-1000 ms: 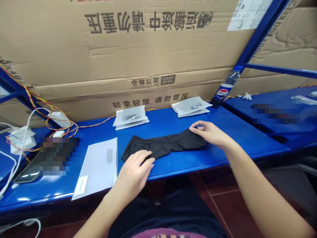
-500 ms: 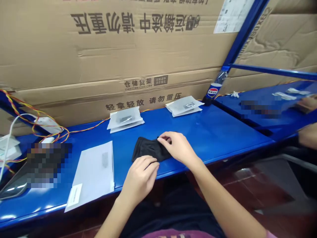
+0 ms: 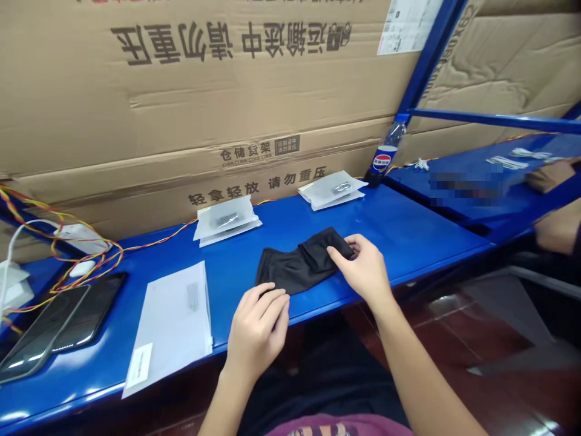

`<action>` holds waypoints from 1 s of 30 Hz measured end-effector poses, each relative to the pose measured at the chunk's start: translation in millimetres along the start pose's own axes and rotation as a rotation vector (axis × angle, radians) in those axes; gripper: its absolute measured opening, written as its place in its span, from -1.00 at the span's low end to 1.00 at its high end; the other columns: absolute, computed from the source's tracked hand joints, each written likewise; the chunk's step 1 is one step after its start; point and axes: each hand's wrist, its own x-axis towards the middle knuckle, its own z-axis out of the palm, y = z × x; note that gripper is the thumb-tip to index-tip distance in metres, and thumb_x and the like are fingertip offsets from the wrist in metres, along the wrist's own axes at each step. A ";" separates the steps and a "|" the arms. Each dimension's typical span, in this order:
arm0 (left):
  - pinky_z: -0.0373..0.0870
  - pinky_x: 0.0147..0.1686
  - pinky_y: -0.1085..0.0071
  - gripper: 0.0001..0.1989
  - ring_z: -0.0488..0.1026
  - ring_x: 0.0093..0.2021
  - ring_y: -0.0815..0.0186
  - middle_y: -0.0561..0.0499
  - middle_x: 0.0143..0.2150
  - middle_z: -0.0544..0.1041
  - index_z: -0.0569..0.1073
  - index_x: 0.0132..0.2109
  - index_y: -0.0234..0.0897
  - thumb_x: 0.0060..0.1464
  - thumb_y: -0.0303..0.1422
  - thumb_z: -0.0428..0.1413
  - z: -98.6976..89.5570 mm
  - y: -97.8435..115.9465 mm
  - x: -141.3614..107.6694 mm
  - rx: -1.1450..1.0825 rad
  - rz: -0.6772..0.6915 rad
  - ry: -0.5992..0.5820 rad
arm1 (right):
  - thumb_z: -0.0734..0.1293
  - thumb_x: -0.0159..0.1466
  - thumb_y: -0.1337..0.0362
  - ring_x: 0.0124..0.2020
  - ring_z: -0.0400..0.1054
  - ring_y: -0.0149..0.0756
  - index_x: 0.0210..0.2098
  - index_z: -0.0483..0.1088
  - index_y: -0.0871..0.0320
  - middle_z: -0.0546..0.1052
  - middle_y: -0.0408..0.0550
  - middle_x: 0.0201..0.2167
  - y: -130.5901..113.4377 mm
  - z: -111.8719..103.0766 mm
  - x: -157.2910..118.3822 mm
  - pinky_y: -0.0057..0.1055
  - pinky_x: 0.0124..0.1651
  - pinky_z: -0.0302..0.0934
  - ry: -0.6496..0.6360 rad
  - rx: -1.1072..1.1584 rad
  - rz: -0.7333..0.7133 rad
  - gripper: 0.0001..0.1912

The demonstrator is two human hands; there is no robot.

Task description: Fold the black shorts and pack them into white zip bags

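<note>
A folded piece of soft black cloth (image 3: 302, 266) lies on the blue tabletop, close to its front edge; its exact kind does not show. With thumb and fingers, my right hand (image 3: 363, 269) pinches the right end of this cloth, which is folded over there. My left hand (image 3: 261, 318) is closed at the near left corner, its bent fingers pressing the fabric against the table. Left of that hand lies a flat, frosted zip bag (image 3: 175, 327) with a white label.
Two smaller frosted bags (image 3: 227, 221) (image 3: 333, 189) with dark contents lie at the back. A cola bottle (image 3: 382, 158) stands by the blue post. Phones (image 3: 88, 312), a white power strip (image 3: 84, 238) and tangled wires are at left. Another person's arm (image 3: 560, 227) shows at right.
My right hand has moved right, drawing the cloth's right end out so that more of it lies spread. My left hand stays at the near left corner.
</note>
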 end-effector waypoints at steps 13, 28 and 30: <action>0.63 -0.15 0.19 -0.86 0.65 -0.21 0.19 -0.04 -0.22 0.69 0.59 -0.10 -0.20 0.34 -0.50 0.15 -16.3 8.6 -3.2 -0.014 -0.314 0.365 | 0.23 0.54 0.23 -0.27 0.47 -0.13 -0.23 0.60 0.06 0.64 0.00 -0.32 -70.6 50.4 -63.3 -0.16 -0.16 0.38 -0.268 0.062 -0.722 -0.68; 0.62 -0.05 -0.05 -0.62 0.63 0.13 -0.24 -0.43 0.13 0.64 0.61 0.12 -0.39 0.38 -0.44 -0.06 -58.6 -56.5 -34.1 0.651 -0.554 -0.282 | 0.44 0.29 -0.26 0.58 -0.04 0.28 0.56 0.08 0.19 0.20 0.21 0.53 -34.7 32.2 -66.4 0.37 0.54 -0.09 -0.552 -0.283 -0.774 0.07; 0.64 -0.16 0.07 -0.59 0.69 -0.01 -0.16 -0.40 0.08 0.68 0.59 0.16 -0.39 0.36 -0.50 -0.07 -63.3 -48.8 -31.2 0.604 -0.522 -0.344 | 0.50 0.27 -0.15 0.58 -0.05 0.28 0.57 0.04 0.18 0.19 0.19 0.54 -28.1 22.4 -69.3 0.39 0.53 -0.06 -0.583 -0.272 -0.823 0.09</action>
